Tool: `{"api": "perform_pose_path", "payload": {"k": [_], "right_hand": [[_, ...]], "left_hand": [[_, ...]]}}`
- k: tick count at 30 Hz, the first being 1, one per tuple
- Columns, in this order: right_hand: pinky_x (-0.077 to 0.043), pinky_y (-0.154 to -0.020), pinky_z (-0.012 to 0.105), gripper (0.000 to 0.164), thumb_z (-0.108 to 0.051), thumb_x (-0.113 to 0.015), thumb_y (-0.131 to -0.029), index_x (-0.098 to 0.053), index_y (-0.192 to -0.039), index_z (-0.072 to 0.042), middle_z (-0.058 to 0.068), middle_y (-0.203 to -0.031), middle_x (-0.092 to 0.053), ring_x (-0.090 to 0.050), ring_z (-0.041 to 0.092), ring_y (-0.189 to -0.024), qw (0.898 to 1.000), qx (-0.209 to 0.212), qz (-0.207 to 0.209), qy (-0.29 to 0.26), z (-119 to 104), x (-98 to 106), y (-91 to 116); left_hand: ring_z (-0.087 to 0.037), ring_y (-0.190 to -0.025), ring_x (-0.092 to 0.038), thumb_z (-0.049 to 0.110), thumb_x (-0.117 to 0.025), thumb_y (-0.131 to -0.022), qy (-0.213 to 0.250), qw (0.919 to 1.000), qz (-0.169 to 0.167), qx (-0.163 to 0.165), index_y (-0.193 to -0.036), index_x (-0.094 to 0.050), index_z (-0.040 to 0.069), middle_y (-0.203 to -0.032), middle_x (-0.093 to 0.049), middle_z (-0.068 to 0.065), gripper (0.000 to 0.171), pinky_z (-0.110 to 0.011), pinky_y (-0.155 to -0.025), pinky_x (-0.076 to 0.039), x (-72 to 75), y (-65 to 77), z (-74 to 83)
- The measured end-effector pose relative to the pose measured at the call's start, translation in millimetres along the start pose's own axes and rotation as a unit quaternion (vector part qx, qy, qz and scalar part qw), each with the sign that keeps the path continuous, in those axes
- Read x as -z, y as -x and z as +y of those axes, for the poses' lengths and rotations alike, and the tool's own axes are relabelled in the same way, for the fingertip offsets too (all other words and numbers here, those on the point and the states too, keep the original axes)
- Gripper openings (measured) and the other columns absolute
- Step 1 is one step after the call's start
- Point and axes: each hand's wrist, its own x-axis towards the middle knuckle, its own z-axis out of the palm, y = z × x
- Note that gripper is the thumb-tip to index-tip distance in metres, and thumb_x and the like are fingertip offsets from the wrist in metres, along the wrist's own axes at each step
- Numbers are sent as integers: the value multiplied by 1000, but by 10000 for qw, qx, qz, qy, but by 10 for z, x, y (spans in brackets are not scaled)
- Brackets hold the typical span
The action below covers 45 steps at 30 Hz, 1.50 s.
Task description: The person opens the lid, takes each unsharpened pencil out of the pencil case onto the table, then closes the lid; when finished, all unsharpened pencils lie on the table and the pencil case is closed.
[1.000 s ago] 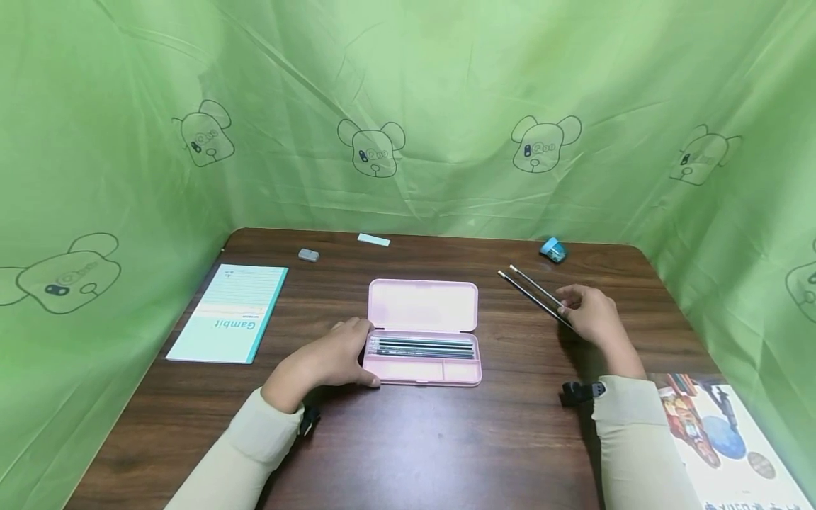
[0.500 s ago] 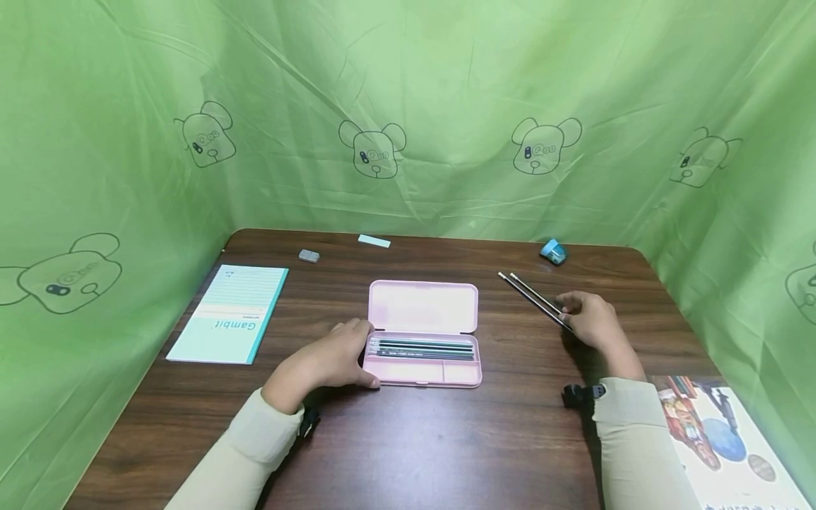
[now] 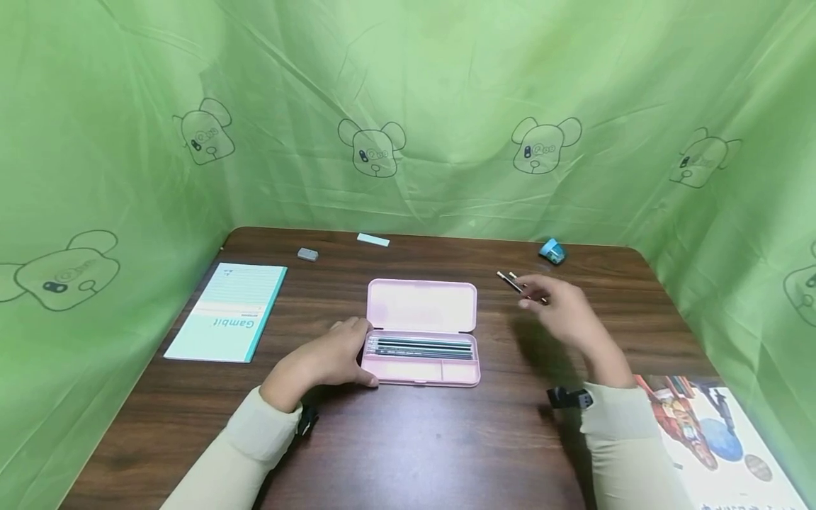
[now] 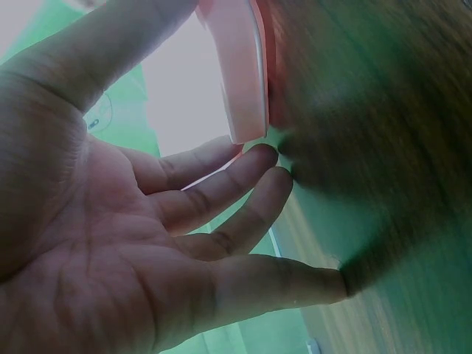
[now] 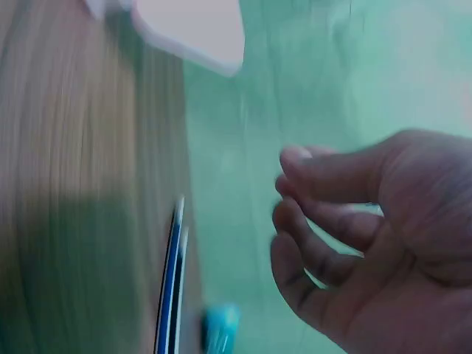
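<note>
A pink pencil case (image 3: 397, 367) lies with its lid up at the middle of the table, several dark pencils (image 3: 421, 348) in its long compartment. My left hand (image 3: 331, 354) holds its left end, thumb at the front corner and fingers toward the hinge side. To the right, my right hand (image 3: 564, 308) hovers over two loose pencils (image 3: 508, 279) and partly covers them in the head view. The right wrist view shows those pencils (image 5: 171, 276) on the wood, apart from the loosely curled fingers (image 5: 295, 262), which hold nothing.
A blue sharpener (image 3: 552, 251) sits at the back right. Along the back left are a grey eraser (image 3: 308, 254) and a pale blue strip (image 3: 372, 240). A notebook (image 3: 226, 312) lies at left, a picture book (image 3: 723, 439) at front right. Green cloth (image 3: 446, 106) hangs around the table.
My right hand has come off the two pencils and moved left and up over them. Before that, the pencils were drawn closer together. My left hand stays at the pencil case.
</note>
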Motion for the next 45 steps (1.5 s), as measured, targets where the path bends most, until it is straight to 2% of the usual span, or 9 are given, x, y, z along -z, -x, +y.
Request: {"api": "perform_pose_path", "payload": {"k": [3,6,10,14,18,22,28,45], "right_hand": [[-62,-94,52,41,0,-78,-100,-74,-141,-6,17,-115,-81,-76,32,-107,9966,727,-367,-77,-335,-227,-5],[-64,-95,52,40,4,-77,-98,-75,-138,-5,15,-114,-82,-78,31,-107,9878,1314,-831,65,-575,-482,20],[-62,-102,51,37,4,-77,-99,-77,-135,-4,12,-120,-83,-78,28,-114,9759,1639,-1373,448,-742,-757,60],[-62,-100,46,37,3,-79,-98,-77,-134,-2,8,-115,-82,-76,22,-108,9678,1728,-1726,613,-795,-907,87],[-62,-88,38,38,7,-77,-97,-77,-134,-2,3,-100,-78,-70,15,-94,9649,1781,-1831,607,-793,-978,96],[-61,-84,34,42,12,-71,-95,-77,-133,-2,1,-96,-75,-66,13,-91,9641,1771,-1883,607,-785,-1006,86],[-59,-83,33,45,16,-67,-92,-77,-133,-2,1,-95,-73,-64,13,-89,9627,1762,-1966,590,-783,-1008,82],[-61,-85,35,43,12,-72,-95,-77,-136,-3,2,-97,-77,-68,13,-91,9629,1701,-2029,527,-788,-993,74]], "left_hand": [[-29,-114,-59,39,-102,-82,-11,10000,30,-8,-138,-58,-2,-126,-66,-12,82,-53,-108,-52,2,9,-15],[-29,-113,-59,39,-102,-81,-15,10000,58,-28,-136,-59,-2,-124,-66,-12,80,-53,-107,-52,1,16,-23],[-29,-113,-60,39,-102,-81,1,10000,53,-29,-135,-59,-1,-123,-66,-11,79,-53,-108,-52,-9,23,-18],[-29,-114,-60,39,-102,-82,-4,10000,51,-20,-135,-60,-1,-124,-66,-11,79,-53,-109,-52,-16,18,-8],[-30,-116,-60,38,-102,-81,-15,10000,72,-51,-134,-60,-1,-124,-67,-12,78,-53,-111,-51,-16,8,7],[-30,-117,-60,37,-102,-82,8,10000,58,-42,-134,-60,-1,-126,-67,-12,77,-54,-111,-51,-18,7,16],[-29,-119,-59,36,-101,-83,46,10000,27,48,-139,-59,-1,-132,-67,-13,79,-53,-112,-51,-22,13,26],[-30,-116,-59,36,-102,-82,11,10000,41,-4,-134,-60,-1,-126,-67,-13,76,-54,-109,-52,-22,22,20]]}}
